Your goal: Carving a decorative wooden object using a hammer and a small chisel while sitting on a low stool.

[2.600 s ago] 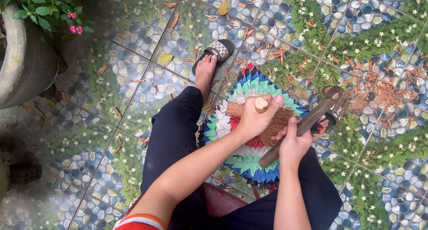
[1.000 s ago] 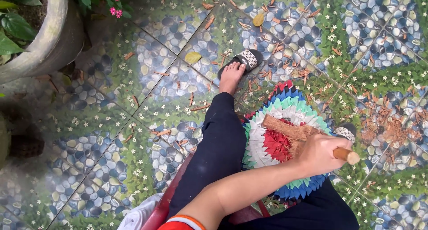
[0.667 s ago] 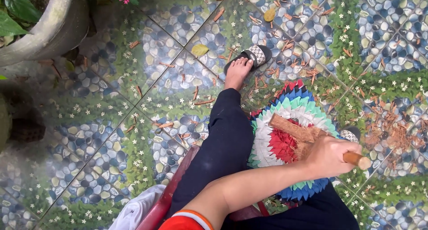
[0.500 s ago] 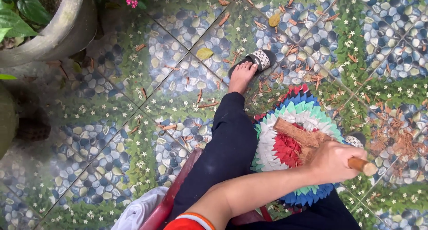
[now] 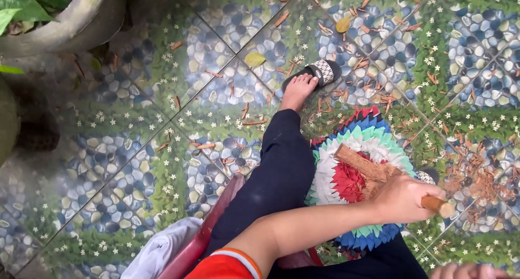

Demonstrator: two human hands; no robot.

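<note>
My left hand (image 5: 403, 198) is closed around a brown wooden stick (image 5: 363, 162). The stick's rough, bark-covered part lies across a round mat (image 5: 330, 176) of red, white, green and blue cloth petals. Its pale cut end (image 5: 445, 207) pokes out of my fist to the right. Only a sliver of my right hand (image 5: 468, 270) shows at the bottom right edge, and what it holds is cut off. My left leg in dark trousers (image 5: 281, 171) stretches over the tiled floor to a bare foot (image 5: 298, 89) beside a black sandal (image 5: 322, 73).
Bark chips (image 5: 476, 176) lie in a heap right of the mat. A grey plant pot (image 5: 76, 24) stands at the top left. A red seat edge (image 5: 211, 230) and white cloth (image 5: 157, 252) are under me. Dry leaves dot the pebble-patterned tiles (image 5: 124, 165).
The view has swung left. My left hand keeps its grip on the stick over the mat. My right hand, holding a tool 2.6 s ago, now sits at the bottom edge.
</note>
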